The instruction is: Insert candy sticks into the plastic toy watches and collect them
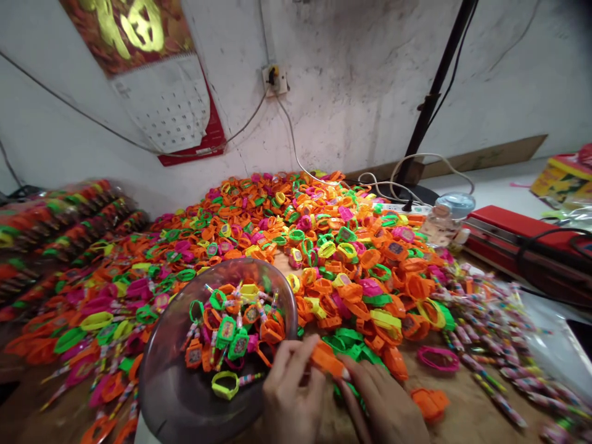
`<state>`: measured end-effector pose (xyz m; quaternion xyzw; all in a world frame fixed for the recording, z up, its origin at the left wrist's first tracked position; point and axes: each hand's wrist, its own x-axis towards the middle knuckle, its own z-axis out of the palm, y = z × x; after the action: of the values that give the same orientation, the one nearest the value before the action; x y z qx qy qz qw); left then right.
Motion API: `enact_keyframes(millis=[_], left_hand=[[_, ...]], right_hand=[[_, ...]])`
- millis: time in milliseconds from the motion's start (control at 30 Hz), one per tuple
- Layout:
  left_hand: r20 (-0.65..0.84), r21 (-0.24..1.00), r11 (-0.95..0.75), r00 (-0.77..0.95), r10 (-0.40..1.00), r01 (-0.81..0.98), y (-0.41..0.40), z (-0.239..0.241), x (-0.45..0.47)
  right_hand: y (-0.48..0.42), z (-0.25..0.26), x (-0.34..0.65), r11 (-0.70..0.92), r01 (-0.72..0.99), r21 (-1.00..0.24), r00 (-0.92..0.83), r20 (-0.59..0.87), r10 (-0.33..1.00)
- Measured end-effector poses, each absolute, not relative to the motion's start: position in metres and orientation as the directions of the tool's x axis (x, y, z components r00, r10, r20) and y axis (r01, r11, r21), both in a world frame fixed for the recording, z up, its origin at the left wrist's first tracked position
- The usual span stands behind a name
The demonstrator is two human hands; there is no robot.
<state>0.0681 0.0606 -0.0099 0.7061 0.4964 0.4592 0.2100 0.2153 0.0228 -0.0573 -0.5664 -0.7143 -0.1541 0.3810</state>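
Note:
Near the front of the table, my left hand (291, 391) is closed on an orange plastic toy watch (327, 359), pinching its left end. My right hand (377, 398) has its fingers closed at the right end of the same watch, where a small whitish tip shows; what that tip belongs to is hidden. Left of my hands stands a dark translucent bowl (161, 394) with toy watches in green, orange and yellow, several with striped candy sticks attached. A yellow toy watch (225, 385) with a stick lies low in the bowl. Green watches lie just behind my hands.
A big heap of toy watches (259, 216) covers the table to the wall. Loose striped candy sticks (499, 345) lie at right, before a red sealing machine (504, 234). Packed bundles (69, 216) stand at left. A power strip (402, 209) and dark pole (430, 98) are behind.

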Motion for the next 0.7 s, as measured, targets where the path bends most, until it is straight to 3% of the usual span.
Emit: enact_keyframes(millis=[67,133,200,267,400,467,567,700], left_hand=[[0.618,0.524,-0.421,0.009,0.786,0.74,0.069,0.008,0.048],[0.737,0.306,-0.248,-0.064,0.673,0.919,0.079,0.024,0.03],[0.775,0.161,-0.136,-0.04,0.63,0.978,0.085,0.032,0.023],[0.776,0.084,-0.203,0.063,0.627,0.976,0.085,0.027,0.032],[0.599,0.108,-0.62,0.447,0.664,0.777,0.069,-0.023,0.08],[0.461,0.185,-0.662,0.531,0.711,0.726,0.064,-0.056,0.102],[0.336,0.228,-0.602,0.518,0.786,0.765,0.066,-0.089,0.118],[0.296,0.319,-0.557,0.478,0.827,0.767,0.075,-0.092,0.109]], right_hand=[[0.026,-0.056,0.218,0.235,0.937,-0.259,-0.001,0.669,0.743],[0.027,-0.06,0.232,0.119,0.945,-0.306,0.105,0.625,0.774],[0.025,-0.071,0.257,-0.009,0.948,-0.317,0.204,0.586,0.784],[0.017,-0.085,0.29,-0.178,0.948,-0.264,0.297,0.536,0.79],[-0.005,-0.118,0.34,-0.474,0.881,-0.003,0.429,0.43,0.794],[-0.013,-0.133,0.351,-0.49,0.87,0.063,0.43,0.39,0.814],[-0.017,-0.151,0.358,-0.409,0.912,-0.023,0.384,0.393,0.835],[-0.015,-0.169,0.364,-0.317,0.929,-0.192,0.371,0.463,0.805]])
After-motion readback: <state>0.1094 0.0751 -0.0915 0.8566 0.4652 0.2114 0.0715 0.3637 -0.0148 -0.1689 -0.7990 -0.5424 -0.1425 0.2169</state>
